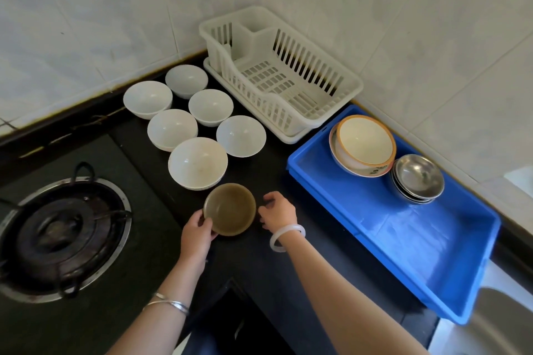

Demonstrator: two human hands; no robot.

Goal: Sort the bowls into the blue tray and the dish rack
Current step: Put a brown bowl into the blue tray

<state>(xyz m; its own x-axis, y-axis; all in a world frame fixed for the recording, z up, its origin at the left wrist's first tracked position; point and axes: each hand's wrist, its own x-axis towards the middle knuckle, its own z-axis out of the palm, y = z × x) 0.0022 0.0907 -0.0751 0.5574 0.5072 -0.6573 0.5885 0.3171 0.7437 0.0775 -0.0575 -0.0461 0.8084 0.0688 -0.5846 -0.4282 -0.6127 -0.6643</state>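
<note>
A small brown bowl [230,209] sits on the black counter near me. My left hand [198,230] grips its left rim. My right hand [277,213] hovers just right of the bowl, fingers curled and apart, holding nothing. Behind the brown bowl stand several white bowls [198,162] in a cluster. The white dish rack [318,112] stands in the corner with nothing in it. The blue tray [427,253] lies to the right; it holds a stack of cream bowls with an orange rim [364,145] and a stack of steel bowls [418,177].
A gas burner [62,232] takes up the left of the counter. Tiled walls close in behind the rack and the tray. A steel sink edge [496,323] shows at the lower right past the tray.
</note>
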